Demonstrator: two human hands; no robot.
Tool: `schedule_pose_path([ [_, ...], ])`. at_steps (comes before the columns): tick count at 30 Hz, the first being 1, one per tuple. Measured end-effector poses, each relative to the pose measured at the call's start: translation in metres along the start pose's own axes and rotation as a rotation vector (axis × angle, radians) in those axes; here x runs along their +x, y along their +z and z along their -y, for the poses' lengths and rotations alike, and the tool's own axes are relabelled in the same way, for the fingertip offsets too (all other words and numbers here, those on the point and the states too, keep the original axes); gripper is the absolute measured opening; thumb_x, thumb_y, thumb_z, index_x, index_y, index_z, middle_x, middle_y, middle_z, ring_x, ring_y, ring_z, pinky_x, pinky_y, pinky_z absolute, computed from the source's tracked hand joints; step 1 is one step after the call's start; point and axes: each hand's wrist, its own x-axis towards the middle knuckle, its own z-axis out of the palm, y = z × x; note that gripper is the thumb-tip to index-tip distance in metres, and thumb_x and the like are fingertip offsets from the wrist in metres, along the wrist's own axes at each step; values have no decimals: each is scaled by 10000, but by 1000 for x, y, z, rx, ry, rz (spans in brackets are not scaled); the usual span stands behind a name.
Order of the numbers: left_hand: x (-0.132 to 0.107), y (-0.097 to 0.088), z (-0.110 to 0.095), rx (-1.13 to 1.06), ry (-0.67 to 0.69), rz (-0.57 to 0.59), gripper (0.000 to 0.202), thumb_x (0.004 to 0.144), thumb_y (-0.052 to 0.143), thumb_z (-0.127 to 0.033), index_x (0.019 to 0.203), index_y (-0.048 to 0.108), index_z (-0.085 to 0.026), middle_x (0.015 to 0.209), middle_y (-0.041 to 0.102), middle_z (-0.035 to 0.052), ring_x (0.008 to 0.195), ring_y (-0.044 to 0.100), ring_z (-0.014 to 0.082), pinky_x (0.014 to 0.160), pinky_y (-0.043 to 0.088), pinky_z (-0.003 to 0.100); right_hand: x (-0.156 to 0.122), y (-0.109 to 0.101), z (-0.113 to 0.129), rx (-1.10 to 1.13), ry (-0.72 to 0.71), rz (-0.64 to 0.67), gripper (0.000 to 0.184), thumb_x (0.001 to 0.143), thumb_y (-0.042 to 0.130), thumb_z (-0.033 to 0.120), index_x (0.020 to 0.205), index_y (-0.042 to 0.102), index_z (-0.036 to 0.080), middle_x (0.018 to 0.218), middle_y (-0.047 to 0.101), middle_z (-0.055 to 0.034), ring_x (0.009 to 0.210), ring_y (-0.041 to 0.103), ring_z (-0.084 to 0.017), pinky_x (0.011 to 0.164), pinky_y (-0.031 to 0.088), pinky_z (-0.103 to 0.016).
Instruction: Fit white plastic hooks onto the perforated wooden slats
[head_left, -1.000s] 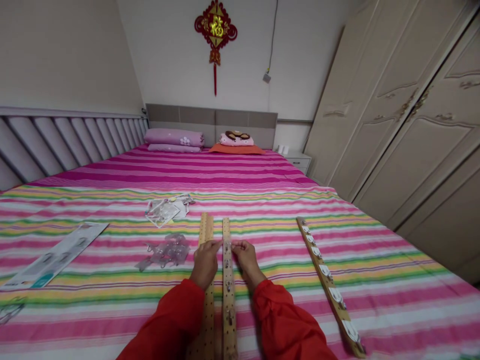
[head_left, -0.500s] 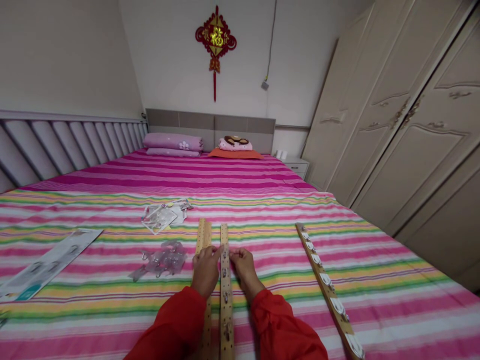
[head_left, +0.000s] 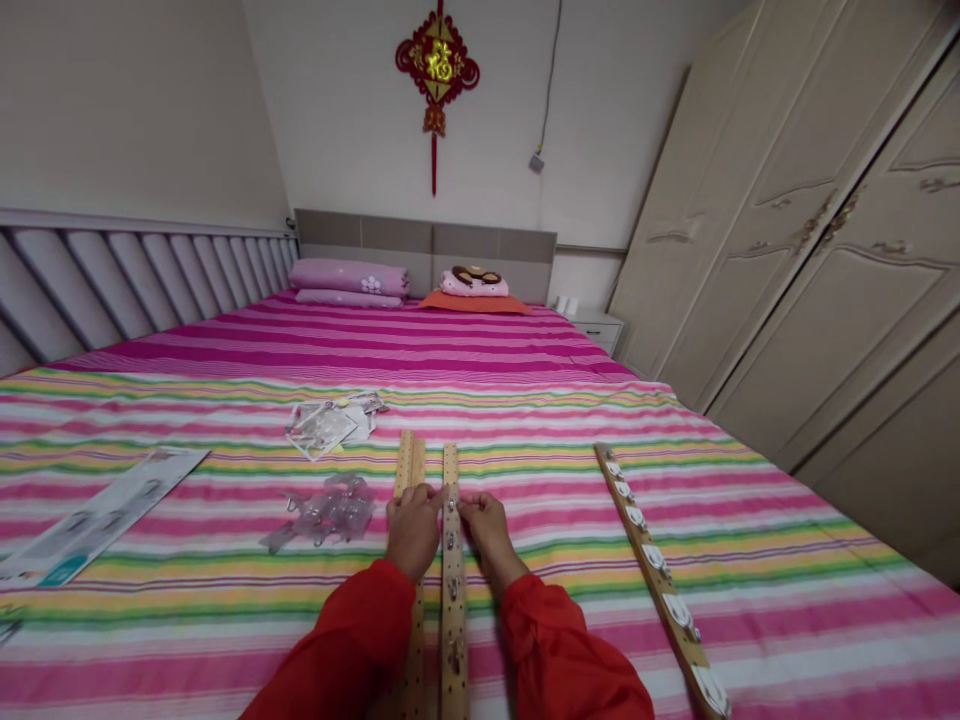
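A narrow wooden strip with holes [head_left: 453,560] lies lengthwise before me, with several small metal hooks along it. Fingers of my left hand [head_left: 414,525] press at the left edge of the strip, around the farthest metal hook [head_left: 451,506]. My right hand [head_left: 486,530] pinches at the same hook from the right side. The fingertips cover part of the hook's backing. Under my left hand and forearm runs another pale wooden strip [head_left: 406,462], partly hidden. To the left sits a heap of clear plastic-backed hooks [head_left: 330,513].
On the right lies a wooden strip [head_left: 651,565] bearing white pads and hooks. Torn clear packaging [head_left: 334,422] rests beyond the heap. A long packaged card of hooks [head_left: 105,520] lies far left. The striped cloth [head_left: 540,600] covers the bed; wardrobes [head_left: 810,270] stand at right.
The view has shifted slightly. Both hands stay at the farthest hook, with little visible finger movement.
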Motion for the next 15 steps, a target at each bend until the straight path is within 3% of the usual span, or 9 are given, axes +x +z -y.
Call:
schedule_pose_path([
  [6, 7, 2, 5, -42, -30, 8, 542, 822, 390, -27, 1187, 643, -339, 1067, 602, 52, 1031, 486, 209, 845, 283, 374, 7, -1, -4, -31, 30, -38, 174, 449, 691, 199, 576, 573, 183, 470, 575, 44, 475, 531, -140, 473, 402, -251],
  [10, 7, 7, 5, 5, 2, -34, 473, 877, 388, -108, 1215, 624, -340, 1058, 605, 57, 1035, 481, 229, 875, 281, 398, 11, -2, -7, -32, 30, -49, 223, 427, 712, 192, 593, 563, 191, 473, 562, 56, 484, 531, -139, 484, 414, -253],
  [15, 9, 3, 6, -21, -34, 30, 555, 815, 390, -37, 1224, 614, -338, 1124, 612, 50, 1072, 490, 221, 910, 299, 394, 3, -4, 0, -28, -25, 24, 255, 463, 736, 278, 624, 563, 182, 485, 573, 53, 480, 531, -125, 476, 411, -236],
])
